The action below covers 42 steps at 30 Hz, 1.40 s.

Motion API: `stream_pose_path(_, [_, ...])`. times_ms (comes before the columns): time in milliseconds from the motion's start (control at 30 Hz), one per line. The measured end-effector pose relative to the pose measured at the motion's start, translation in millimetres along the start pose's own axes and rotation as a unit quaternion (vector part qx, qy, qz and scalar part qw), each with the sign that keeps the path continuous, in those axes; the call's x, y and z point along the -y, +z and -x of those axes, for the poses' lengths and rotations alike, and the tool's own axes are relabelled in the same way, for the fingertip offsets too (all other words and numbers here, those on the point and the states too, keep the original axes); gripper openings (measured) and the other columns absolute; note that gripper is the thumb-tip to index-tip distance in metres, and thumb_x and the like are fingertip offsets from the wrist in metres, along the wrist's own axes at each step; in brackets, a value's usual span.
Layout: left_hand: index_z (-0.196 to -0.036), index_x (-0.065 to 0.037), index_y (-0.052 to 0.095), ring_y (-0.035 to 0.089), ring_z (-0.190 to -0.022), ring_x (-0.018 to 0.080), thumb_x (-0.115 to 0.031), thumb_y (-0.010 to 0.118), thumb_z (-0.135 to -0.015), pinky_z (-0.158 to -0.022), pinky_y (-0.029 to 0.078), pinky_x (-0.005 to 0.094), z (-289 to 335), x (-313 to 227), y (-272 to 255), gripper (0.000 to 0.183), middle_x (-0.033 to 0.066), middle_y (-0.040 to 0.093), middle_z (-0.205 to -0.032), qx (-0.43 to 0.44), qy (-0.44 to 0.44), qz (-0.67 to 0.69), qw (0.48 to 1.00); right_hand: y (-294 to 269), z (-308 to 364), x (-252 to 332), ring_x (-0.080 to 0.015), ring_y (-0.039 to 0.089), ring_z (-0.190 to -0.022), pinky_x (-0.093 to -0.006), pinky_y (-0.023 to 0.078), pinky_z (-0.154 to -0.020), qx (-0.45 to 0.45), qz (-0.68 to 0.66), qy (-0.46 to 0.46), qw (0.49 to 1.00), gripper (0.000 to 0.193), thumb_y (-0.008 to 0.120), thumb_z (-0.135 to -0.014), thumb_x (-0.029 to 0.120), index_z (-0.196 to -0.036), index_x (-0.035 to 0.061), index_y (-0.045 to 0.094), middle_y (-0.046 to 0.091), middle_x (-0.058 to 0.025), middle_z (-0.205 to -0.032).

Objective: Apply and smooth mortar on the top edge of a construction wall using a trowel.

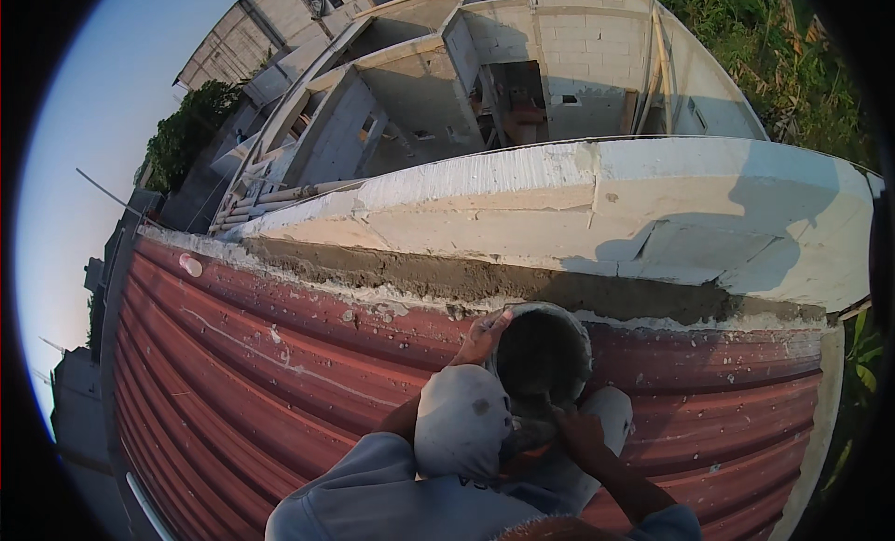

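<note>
Between my knees stands a mortar-crusted bucket (pixel 585 345), its mouth facing up and its inside dark with shadow. My left hand (pixel 487 336) is closed on the bucket's left rim, thumb near the top edge. Low on the bucket's near right side, my right hand (pixel 580 431) is in shade with its fingers curled. A greyish shape lies beside those fingers at the near rim; I cannot make out what it is. Just beyond the bucket, a band of wet grey mortar (pixel 438 273) runs along the foot of the white block wall (pixel 522 205).
I am crouched on a red corrugated metal roof (pixel 270 355) strewn with mortar crumbs. A small pale round object (pixel 190 265) lies at its far left. Past the wall are roofless block rooms (pixel 410 84), leaning poles (pixel 660 66) and greenery (pixel 746 47). The roof's right edge (pixel 820 420) is near.
</note>
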<state>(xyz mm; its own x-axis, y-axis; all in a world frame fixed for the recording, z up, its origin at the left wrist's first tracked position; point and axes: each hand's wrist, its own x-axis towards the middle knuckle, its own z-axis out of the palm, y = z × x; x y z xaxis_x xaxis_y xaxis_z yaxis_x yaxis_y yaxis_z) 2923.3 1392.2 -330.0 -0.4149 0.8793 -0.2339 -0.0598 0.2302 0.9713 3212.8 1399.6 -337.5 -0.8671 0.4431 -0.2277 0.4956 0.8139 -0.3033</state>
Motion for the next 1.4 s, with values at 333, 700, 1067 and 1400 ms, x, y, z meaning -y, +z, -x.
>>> stream_pose_path(333, [-0.116, 0.001, 0.062, 0.053, -0.094, 0.0109, -0.033, 0.051, -0.099, -0.087, 0.042, 0.0262, -16, -119, 7, 0.04, 0.003, 0.064, -0.1, 0.055, 0.063, -0.131, 0.988, -143, -24, 3, -0.0399, 0.065, -0.085, -0.0504, 0.051, -0.073, 0.009, -0.067, 0.194, 0.979, 0.039, 0.048, -0.095, 0.024, -0.126, 0.0017, 0.049, 0.062, -0.0223, -0.095])
stream_pose_path(700, [-0.095, 0.0, 0.062, 0.041, -0.075, 0.0069, -0.031, 0.052, -0.099, -0.071, 0.037, 0.022, -14, -149, 35, 0.033, -0.0045, 0.049, -0.077, 0.116, 0.147, -0.203, 0.961, -60, -14, -16, -0.0298, 0.062, -0.101, -0.0393, 0.052, -0.078, -0.063, -0.549, 0.074, 0.83, 0.046, 0.053, -0.095, 0.033, -0.129, 0.0026, 0.052, 0.058, -0.0234, -0.119])
stream_pose_path(1067, [-0.105, 0.002, 0.064, 0.055, -0.083, 0.0106, -0.03, 0.047, -0.101, -0.073, 0.045, 0.0251, -35, -90, 21, 0.037, 0.0017, 0.062, -0.091, 0.049, 0.045, -0.069, 0.995, -34, -2, -7, -0.0089, 0.052, -0.049, -0.0222, 0.045, -0.044, 0.063, -0.868, 0.115, 0.478, 0.05, 0.055, -0.095, 0.042, -0.132, 0.0092, 0.046, 0.058, -0.0065, -0.076])
stream_pose_path(1400, [-0.125, 0.004, 0.053, 0.057, -0.098, 0.0252, -0.049, 0.039, -0.098, -0.089, 0.045, 0.0393, -26, -77, -38, 0.061, 0.0152, 0.06, -0.114, -0.153, 0.027, -0.104, 0.982, -42, 43, -19, -0.0101, 0.054, -0.053, -0.0234, 0.046, -0.044, -0.233, -0.94, 0.032, 0.246, 0.047, 0.053, -0.097, 0.032, -0.137, 0.0126, 0.036, 0.056, -0.0061, -0.085])
